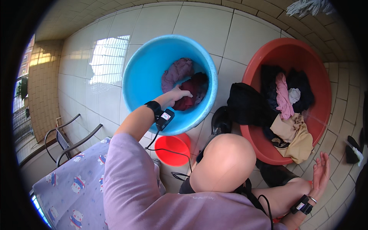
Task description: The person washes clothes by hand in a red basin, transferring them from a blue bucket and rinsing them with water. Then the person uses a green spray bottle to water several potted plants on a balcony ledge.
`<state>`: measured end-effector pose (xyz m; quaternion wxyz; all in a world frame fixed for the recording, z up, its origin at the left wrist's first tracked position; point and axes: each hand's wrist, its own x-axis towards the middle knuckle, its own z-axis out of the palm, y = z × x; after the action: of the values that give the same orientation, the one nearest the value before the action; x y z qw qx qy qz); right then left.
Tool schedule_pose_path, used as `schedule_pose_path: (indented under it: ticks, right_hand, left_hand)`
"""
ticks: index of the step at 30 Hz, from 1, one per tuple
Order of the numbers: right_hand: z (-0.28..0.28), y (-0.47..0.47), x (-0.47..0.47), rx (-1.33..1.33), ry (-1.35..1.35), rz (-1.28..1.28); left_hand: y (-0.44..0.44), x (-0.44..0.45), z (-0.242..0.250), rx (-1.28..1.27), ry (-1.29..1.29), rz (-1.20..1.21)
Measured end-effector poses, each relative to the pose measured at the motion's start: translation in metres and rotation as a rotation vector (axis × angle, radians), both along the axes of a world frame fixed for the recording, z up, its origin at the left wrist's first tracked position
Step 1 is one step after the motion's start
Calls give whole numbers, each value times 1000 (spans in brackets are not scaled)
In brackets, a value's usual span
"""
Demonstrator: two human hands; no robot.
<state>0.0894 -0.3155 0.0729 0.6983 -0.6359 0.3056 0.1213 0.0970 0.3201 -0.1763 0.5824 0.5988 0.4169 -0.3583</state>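
My left hand (179, 95) reaches into a large light-blue plastic tub (138, 86) and rests on a dark red cloth (184, 103); whether the fingers grip it is unclear. Beside that cloth lies a bunched mauve cloth (177, 73). Off to the right, my right hand (320, 172) is raised by my knee, fingers extended and holding nothing. Near it stands a red plastic tub (319, 72) with dark garments, a twisted pink cloth (283, 97), a small white cloth (294, 95) and a beige garment (296, 138). A black garment (245, 103) hangs over the tub's left rim.
A small red bucket (172, 153) stands below the blue tub. A bear-print cloth (74, 187) covers something at the lower left, near a metal-armed chair (64, 141). Black boots (221, 120) are on my feet. A brush-like object (355, 151) lies at the far right.
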Motion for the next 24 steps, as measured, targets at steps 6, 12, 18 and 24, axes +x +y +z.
schedule_pose_path:
  ticks: [6,12,18,24]
  right_hand:
    - [4,14,-3,117,-120,90]
    - [19,34,-11,293,-256,230]
    - [32,36,-25,315,-282,167]
    - [43,20,-40,402,-344,103]
  left_hand:
    - [-6,-7,144,-256,-281,251]
    - [-27,-10,272,-218,-598,231]
    - [-111,19,371,-214,-806,28]
    - [-248,59,391,-465,-940,-356]
